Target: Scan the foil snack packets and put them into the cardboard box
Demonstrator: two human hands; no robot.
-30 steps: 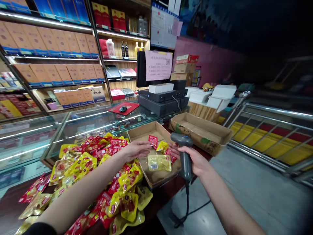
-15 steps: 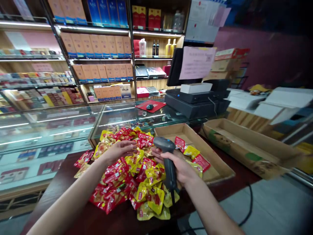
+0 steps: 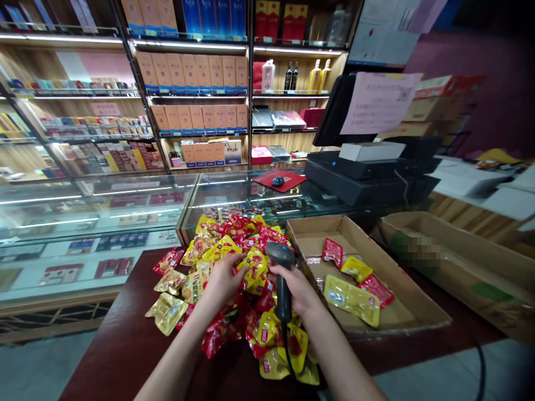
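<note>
Grips a dark scanner (image 3: pixel 284 301) in the right hand (image 3: pixel 301 289), fingers closed round the handle, scanning end uppermost, cord (image 3: pixel 285 340) trailing down over the packets below. Reaches with the left hand (image 3: pixel 222 281) into a big heap of red, yellow and gold packets (image 3: pixel 225 248), thumb and forefinger a little apart — seemingly touching the heap, but too hidden underneath to tell of any grasp. Found mostly ahead of the left hand, between the two hands and below the right one, on a dark red table (image 3: pixel 125 301), with a few gold packets (image 3: pixel 167 312) off to the left hand's left. Set just to the right hand's right, a shallow cardboard tray (image 3: pixel 405 303); counted inside it, only four packets: a red packet (image 3: pixel 333 252), a small yellow packet (image 3: pixel 356 269), another red packet (image 3: pixel 377 289) and a long gold packet (image 3: pixel 352 301). Judged by numbers alone, a small share inside and by far the larger share outside — impossible to tell any scanned from any unscanned. Placed farther right of the right hand, a second cardboard box (image 3: pixel 460 245); well beyond both hands, a mouse (image 3: pixel 277 181) on a red mat (image 3: pixel 292 181).
</note>
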